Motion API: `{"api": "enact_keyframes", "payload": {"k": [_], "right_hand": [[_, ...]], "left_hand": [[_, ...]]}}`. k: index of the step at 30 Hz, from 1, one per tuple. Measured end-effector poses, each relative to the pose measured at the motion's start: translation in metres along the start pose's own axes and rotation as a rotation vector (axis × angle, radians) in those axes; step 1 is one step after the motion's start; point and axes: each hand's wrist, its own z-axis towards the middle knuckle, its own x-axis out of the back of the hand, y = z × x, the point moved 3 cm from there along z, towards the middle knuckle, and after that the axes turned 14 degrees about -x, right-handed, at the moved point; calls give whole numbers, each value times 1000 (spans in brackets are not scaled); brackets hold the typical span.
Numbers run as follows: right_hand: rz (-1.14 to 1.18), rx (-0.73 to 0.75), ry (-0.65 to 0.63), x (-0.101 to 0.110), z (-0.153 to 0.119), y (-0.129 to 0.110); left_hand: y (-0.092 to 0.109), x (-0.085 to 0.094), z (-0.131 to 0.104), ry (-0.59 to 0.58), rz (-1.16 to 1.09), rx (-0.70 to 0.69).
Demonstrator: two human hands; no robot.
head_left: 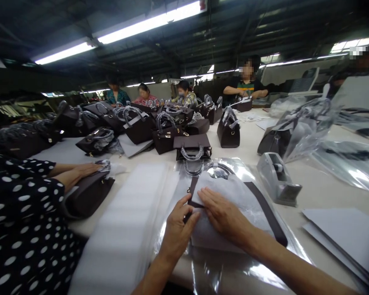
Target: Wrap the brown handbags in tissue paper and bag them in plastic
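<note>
Our left hand (180, 223) curves loosely, our right hand (218, 211) lies flat on white sheeting (240, 198); we judge the bag (268, 213) supple, best held by its sides

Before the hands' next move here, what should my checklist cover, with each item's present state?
1. Right hand resting on translucent white sheet: ok.
2. Sheet covering whole brown leather-look bag: not ok; right edge shows.
3. Left hand gripping bag: cannot tell.
4. Bag lying on shiny clear plastic: ok.
5. Grey tape dispenser apart from both hands: ok.
6. Spotted-sleeved co-worker's hands apart from this bag: ok.
</note>
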Motion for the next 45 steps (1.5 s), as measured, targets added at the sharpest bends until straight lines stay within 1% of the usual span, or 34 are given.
{"api": "enact_keyframes", "payload": {"k": [3,6,8,10,12,16,20,24,25,27,29,31,32,33,34,35,36,37,38,39,40,41,43,45], "right_hand": [[71,-43,17,3,2,2],[231,-68,12,11,-1,7],[298,-41,16,15,-7,11],[309,18,35,17,-13,13],[280,95,29,18,-18,12],[133,227,-30,15,-20,9],[11,328,-44,12,-22,8],[-66,354,-79,7,-25,9],[-71,357,-94,7,-26,8],[-66,355,-148,8,-26,7],[-60,336,-236,11,-27,6],[-58,313,-327,13,-28,4],[-58,302,-359,13,-28,4],[-55,295,-376,13,-29,3],[-51,287,-384,13,-29,3],[-45,278,-384,12,-29,2],[-36,272,-375,11,-30,1],[-25,265,-359,10,-30,0],[-12,257,-339,9,-30,-1],[3,243,-318,10,-29,-2],[26,230,-301,12,-28,-3],[60,223,-291,16,-28,-3],[156,193,-265,30,-28,1],[228,124,-161,50,-31,11]], "left_hand": [[2,-2,6,14,-1,40],[3,-5,10,30,-6,80],[2,-8,13,36,-2,105],[0,-11,16,29,-15,130],[-3,-14,18,11,-65,156],[-9,-19,20,-23,-177,223],[-15,-21,16,-11,-207,285],[-27,-27,6,10,-351,485],[-28,-30,5,19,-401,517],[-30,-33,4,51,-513,528],[-29,-36,5,74,-624,520],[-29,-35,6,68,-658,509],[-30,-31,6,74,-604,486],[-30,-26,6,98,-495,435],[-29,-20,6,136,-345,338],[-26,-13,6,168,-180,187],[-21,-9,5,180,-25,-9],[-16,-7,3,158,98,-221],[-11,-8,-1,109,182,-414],[-9,-10,-5,48,234,-563],[-9,-12,-9,3,265,-656],[-11,-14,-12,-19,289,-703],[-15,-15,-15,-16,327,-735],[-19,-15,-15,-25,344,-767]]}}
